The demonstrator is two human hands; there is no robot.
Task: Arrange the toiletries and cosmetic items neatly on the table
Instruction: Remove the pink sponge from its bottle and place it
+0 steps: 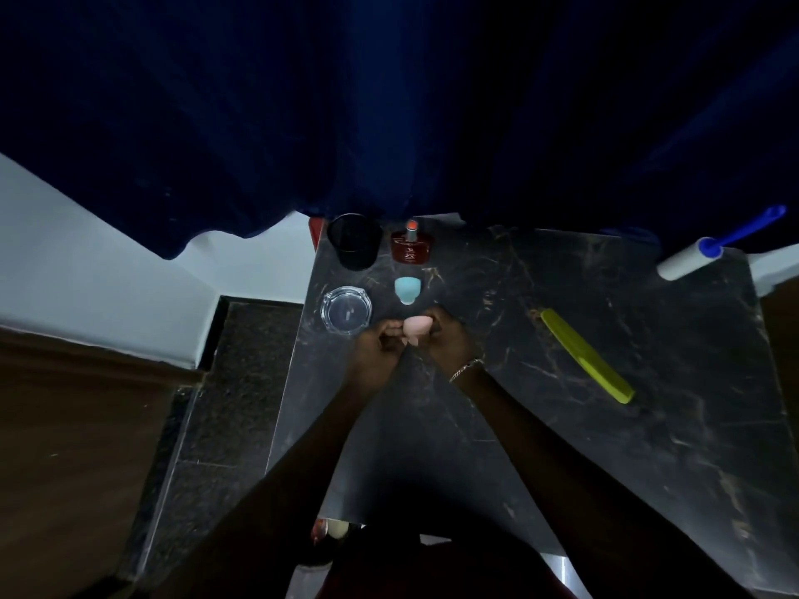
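Pink sponge (416, 328): you've got it between both hands, low over the desk (648, 425), just in front of the blue sponge (407, 289). Can't tell if its base touches the top yet.
Left hand (380, 341): grip pinching the sponge's left side, fingers curled in.
Right hand (445, 335): grip closed on the right and back of the sponge; thin bracelet (465, 369) at the wrist.
Column so far: bottle (412, 244) at the back, blue sponge in front of it, pink one next. That reads as the line you're building.
Left neighbours: black cup (355, 246) at the back, glass ashtray (346, 311) just beside your left hand.
Step in hand: my read, setting the pink sponge down in line.
How to do it well: put the flat end down so it stands like the blue one. Keep it square with the bottle and blue sponge, with a small gap, not touching. Let go one hand at a time; it's light and soft, so it'll likely tip if you drag a finger off it.
Watch: left knuckles are close to the ashtray; lift up, not sideways.
Still loose: yellow comb (587, 355) lying diagonal well to the right, lint roller (691, 261) hanging over the far right corner.
Backdrop: dark blue curtain (389, 101) behind the desk.
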